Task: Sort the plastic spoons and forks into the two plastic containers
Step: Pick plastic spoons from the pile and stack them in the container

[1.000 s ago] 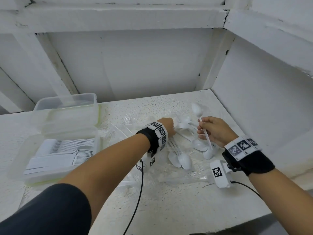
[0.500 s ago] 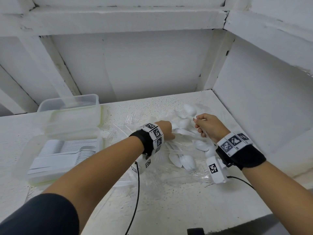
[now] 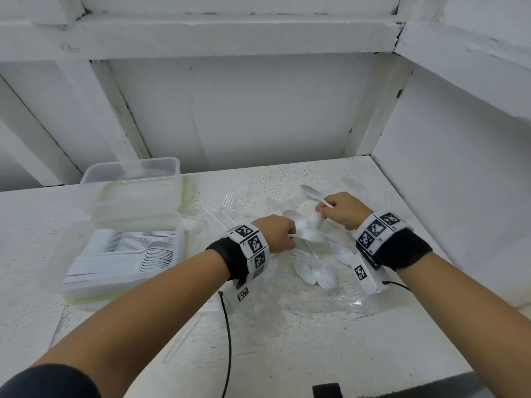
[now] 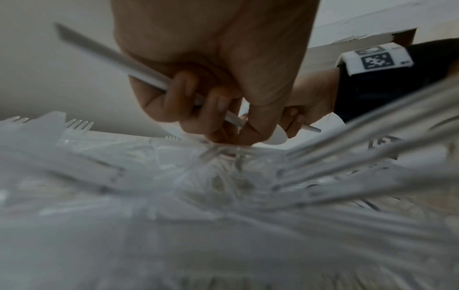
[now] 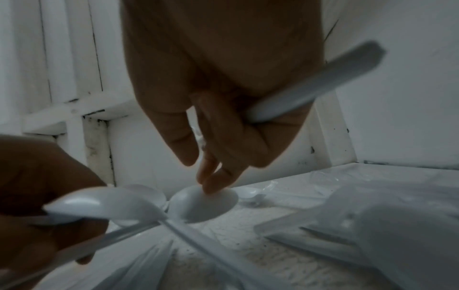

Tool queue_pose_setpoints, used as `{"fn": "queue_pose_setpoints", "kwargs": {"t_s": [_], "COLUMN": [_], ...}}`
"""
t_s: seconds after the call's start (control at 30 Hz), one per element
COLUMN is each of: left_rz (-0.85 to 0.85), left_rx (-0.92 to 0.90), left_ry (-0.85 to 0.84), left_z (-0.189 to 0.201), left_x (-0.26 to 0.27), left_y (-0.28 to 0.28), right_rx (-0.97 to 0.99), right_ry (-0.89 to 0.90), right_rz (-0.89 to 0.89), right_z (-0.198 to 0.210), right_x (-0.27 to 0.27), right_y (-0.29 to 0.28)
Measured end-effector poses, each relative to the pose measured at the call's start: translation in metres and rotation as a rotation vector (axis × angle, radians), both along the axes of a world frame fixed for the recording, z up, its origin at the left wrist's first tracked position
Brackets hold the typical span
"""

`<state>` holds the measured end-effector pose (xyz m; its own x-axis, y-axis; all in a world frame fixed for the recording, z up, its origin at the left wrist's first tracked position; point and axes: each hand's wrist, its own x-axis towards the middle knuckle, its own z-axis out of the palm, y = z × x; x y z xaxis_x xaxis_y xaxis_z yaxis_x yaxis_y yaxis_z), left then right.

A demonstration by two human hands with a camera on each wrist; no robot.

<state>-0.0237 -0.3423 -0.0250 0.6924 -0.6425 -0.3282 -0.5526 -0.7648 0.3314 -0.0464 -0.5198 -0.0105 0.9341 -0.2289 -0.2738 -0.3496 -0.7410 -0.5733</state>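
Observation:
Loose white plastic spoons (image 3: 316,272) lie piled on crinkled clear plastic at the middle right of the shelf. My left hand (image 3: 290,234) is in the pile, fingers curled round a white handle (image 4: 139,72). My right hand (image 3: 324,209) is close beside it and grips a white spoon (image 3: 311,192) whose bowl points up-left. Its fingertips touch another spoon bowl (image 5: 203,204). A few clear forks (image 3: 235,196) lie behind the pile. The near container (image 3: 71,285) holds stacked white cutlery. The far container (image 3: 132,170) looks empty.
White walls close the shelf at the back and on the right (image 3: 459,196). A black cable (image 3: 228,334) runs from my left wrist toward the front edge. Clear cutlery (image 3: 184,340) lies on the speckled white surface in front of the near container.
My right hand has moved left, close to my left hand, and its spoon now points up-left. My left hand stays at the pile.

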Motion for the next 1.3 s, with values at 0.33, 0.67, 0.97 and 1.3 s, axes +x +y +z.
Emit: {"fn": "queue_pose_setpoints", "kwargs": {"t_s": [0.33, 0.67, 0.97, 1.3], "left_rz": [0.012, 0.201, 0.641, 0.917], "left_rx": [-0.023, -0.297, -0.823, -1.033], "left_ry": [-0.092, 0.048, 0.580, 0.767], "left_z": [-0.003, -0.004, 0.006, 0.012], "left_x": [-0.009, -0.007, -0.004, 0.004], "left_y": [0.002, 0.005, 0.003, 0.007], "right_rx": [-0.038, 0.352, 0.745, -0.135], "right_ry": [-0.081, -0.548, -0.331, 0.001], "right_rz": [0.139, -0.250, -0.442, -0.110], "right_z": [-0.003, 0.025, 0.044, 0.002], "right_x": [-0.002, 0.008, 0.023, 0.047], "right_y": [0.022, 0.025, -0.002, -0.028]}}
